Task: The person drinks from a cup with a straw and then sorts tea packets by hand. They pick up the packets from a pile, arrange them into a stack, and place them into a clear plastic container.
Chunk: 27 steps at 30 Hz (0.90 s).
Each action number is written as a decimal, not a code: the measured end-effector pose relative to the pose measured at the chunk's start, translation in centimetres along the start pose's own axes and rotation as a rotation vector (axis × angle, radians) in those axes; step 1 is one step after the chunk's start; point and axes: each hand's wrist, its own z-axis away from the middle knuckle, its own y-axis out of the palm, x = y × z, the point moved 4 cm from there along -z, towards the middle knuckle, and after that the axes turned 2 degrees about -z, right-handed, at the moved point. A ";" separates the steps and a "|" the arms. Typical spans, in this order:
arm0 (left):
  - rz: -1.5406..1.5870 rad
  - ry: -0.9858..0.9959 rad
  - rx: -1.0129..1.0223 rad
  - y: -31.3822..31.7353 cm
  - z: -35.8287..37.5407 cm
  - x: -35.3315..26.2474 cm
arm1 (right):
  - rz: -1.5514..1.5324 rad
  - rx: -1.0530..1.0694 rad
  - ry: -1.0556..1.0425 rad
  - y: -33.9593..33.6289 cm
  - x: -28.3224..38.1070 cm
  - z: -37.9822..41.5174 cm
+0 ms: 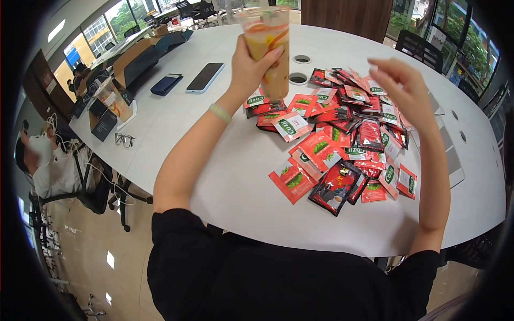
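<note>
My left hand (249, 67) is wrapped around a clear plastic drink cup (270, 35), held upright over the table. The cup holds a pale, milky drink with orange and yellow streaks. A heap of red, pink and black sachets (337, 128) spreads over the table below and to the right, several marked "Cozii". Above the right side of the heap, my right hand (401, 83) is raised with its fingers stretched out and nothing in them. Slight motion blur softens its fingertips.
On the white table (230, 160) lie a phone (205, 77), a dark blue wallet-like item (166, 84) and eyeglasses (124, 140). Another drink cup (113, 100) stands at the left by a dark box (101, 124). A person (64, 168) sits farther left. Round holes (298, 78) pierce the tabletop.
</note>
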 end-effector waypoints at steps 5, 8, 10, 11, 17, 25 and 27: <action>-0.373 0.034 -0.088 3.8 -3.4 5.2 | -0.010 0.029 0.099 -0.5 -2.8 2.7; -0.450 -0.005 -0.071 5.6 -3.4 6.9 | -0.017 -0.004 0.103 -1.5 -3.6 3.8; -0.462 -0.013 -0.068 6.5 -3.0 7.5 | -0.002 -0.001 0.108 -2.3 -3.7 4.4; -0.469 -0.050 -0.043 6.8 -2.8 8.0 | -0.021 -0.007 0.132 -2.6 -3.7 4.7; -0.471 -0.144 -0.066 7.4 -2.7 9.0 | 0.073 0.067 0.074 -3.1 -2.1 6.9; -0.356 -0.058 -0.106 7.4 -2.7 9.9 | 0.144 0.209 0.058 -2.8 0.2 10.7; -0.403 -0.059 -0.113 6.9 -2.4 10.1 | 0.120 0.244 0.033 -2.6 0.2 11.9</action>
